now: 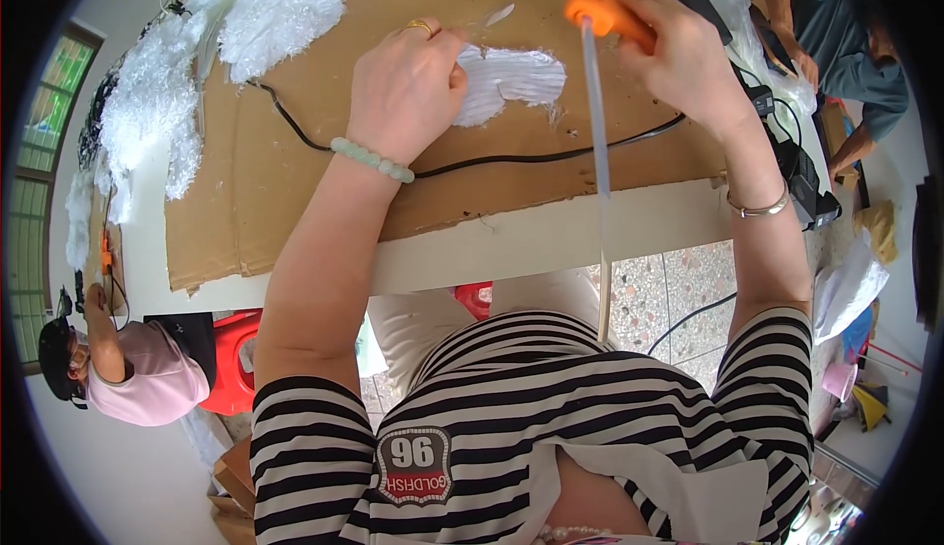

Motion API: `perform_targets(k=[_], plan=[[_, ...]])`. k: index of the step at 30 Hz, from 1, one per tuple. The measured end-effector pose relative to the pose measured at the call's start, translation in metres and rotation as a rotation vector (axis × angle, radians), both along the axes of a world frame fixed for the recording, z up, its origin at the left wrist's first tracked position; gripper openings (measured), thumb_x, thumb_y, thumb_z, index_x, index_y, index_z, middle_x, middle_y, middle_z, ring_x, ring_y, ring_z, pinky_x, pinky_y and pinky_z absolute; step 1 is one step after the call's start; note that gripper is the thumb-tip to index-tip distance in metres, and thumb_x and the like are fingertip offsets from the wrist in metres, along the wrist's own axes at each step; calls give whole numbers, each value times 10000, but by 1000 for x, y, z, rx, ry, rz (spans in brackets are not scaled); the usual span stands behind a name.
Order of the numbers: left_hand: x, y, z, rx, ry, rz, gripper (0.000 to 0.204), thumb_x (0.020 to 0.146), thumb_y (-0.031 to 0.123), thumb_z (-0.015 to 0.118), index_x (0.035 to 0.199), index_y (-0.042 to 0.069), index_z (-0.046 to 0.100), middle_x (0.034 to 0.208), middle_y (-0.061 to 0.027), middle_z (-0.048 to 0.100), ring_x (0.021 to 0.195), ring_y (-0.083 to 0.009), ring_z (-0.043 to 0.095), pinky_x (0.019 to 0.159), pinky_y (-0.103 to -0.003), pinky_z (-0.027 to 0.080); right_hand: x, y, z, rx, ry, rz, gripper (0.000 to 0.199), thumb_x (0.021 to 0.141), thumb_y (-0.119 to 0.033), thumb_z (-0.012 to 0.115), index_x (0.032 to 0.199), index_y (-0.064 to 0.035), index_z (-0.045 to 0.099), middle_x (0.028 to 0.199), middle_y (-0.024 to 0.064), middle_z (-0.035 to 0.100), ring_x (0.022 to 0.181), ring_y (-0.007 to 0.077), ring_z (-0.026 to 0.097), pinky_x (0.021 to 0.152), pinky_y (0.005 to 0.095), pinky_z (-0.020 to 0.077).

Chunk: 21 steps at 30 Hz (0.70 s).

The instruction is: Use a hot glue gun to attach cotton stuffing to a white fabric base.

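An orange hot glue gun [602, 9] is in my right hand [683, 53], whose fingers wrap round its handle. A long translucent glue stick [596, 112] sticks out of the gun toward my body. My left hand [405, 83] is closed with its fingertips pinched, above the brown cardboard [531, 171]. Just beyond those fingertips shows a small white feather-like piece [500, 16]; whether they hold it is unclear. Beside the left hand lies a white ribbed, pleated piece [521, 78] with frayed edges, partly hidden by that hand.
Fluffy white shredded material [280, 14] is heaped at the table's far left. A black cord [511, 160] crosses the cardboard under my left wrist. Black power adapters [806, 191] sit at the right edge. One person [147, 368] sits at left, another [836, 53] works at far right.
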<state>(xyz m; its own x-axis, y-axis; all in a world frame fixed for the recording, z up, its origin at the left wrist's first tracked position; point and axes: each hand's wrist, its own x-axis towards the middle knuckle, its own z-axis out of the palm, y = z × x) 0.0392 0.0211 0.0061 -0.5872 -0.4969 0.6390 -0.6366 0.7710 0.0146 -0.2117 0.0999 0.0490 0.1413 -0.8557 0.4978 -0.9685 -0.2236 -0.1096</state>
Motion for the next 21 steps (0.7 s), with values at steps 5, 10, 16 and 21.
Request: perform_targets(k=[5,10,16,21], plan=[[-1,6,12,-161,42,-47,235,658,43,607,883,88,658,759,-40,570,667,-208,566,524,-309,473,-19,4,-18,121,-685,-148,265,822,-121,525,1052,1,576,943,100,619,755,119,598,634,268,460],[-6,25,30,-340,-58,-144,236,660,49,622,889,99,647,750,-8,537,657,-163,544,487,-262,446,-22,15,-21,83,-1391,272,361,849,-87,478,1180,58,467,1087,143,587,820,200,614,750,313,498],[7,35,21,-392,-170,-228,242,657,76,645,897,102,638,778,1,516,647,-137,518,468,-243,422,-16,12,-30,184,-1543,348,351,866,-130,525,1168,45,491,1043,147,596,746,185,607,727,309,524],[10,29,13,-349,-223,-225,212,674,82,643,886,100,638,793,-2,528,651,-137,518,470,-238,418,-12,-6,-36,263,-1851,945,194,829,-41,557,1013,15,533,885,144,603,677,218,601,632,310,535]])
